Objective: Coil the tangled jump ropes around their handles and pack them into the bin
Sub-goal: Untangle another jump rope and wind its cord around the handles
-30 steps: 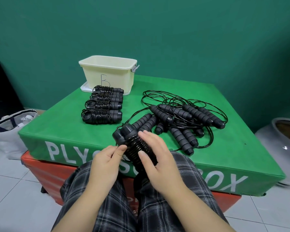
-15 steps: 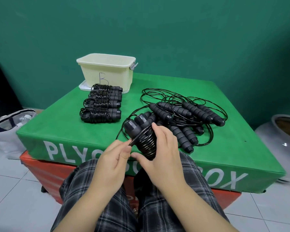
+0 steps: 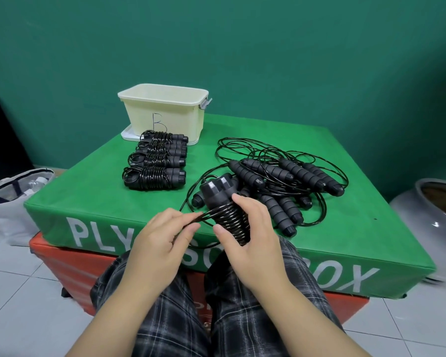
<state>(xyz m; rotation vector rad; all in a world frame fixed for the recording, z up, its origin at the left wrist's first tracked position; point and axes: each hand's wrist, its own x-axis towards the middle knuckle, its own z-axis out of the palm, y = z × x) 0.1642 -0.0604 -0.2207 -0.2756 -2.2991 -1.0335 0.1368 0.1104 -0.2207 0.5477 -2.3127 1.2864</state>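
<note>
**Rope half-wound on paired handles, right at the near edge**

Head view: the right hand (image 3: pixel 252 243) is wrapped around a pair of black handles (image 3: pixel 218 189), thumb and fingers curled over the wound coils (image 3: pixel 229 220), caps pointing up and away. The left hand (image 3: pixel 162 243) pinches the loose cord (image 3: pixel 196 218) between thumb and fingertips, the strand drawn taut to the coils. All of this sits above the near edge of the green plyo box (image 3: pixel 101 202) serving as the worktop.

Further back on the left, four finished bundles (image 3: pixel 155 163) lie in a neat row, one behind another. Just behind them stands the cream bin (image 3: pixel 175 112), marked "B", on its white lid (image 3: pixel 126 134). To the right, the tangled pile of ropes (image 3: pixel 289 181) sprawls, handles fanned out, cords looping around them. Plaid trousers (image 3: pixel 216 318) fill the foreground.
</note>
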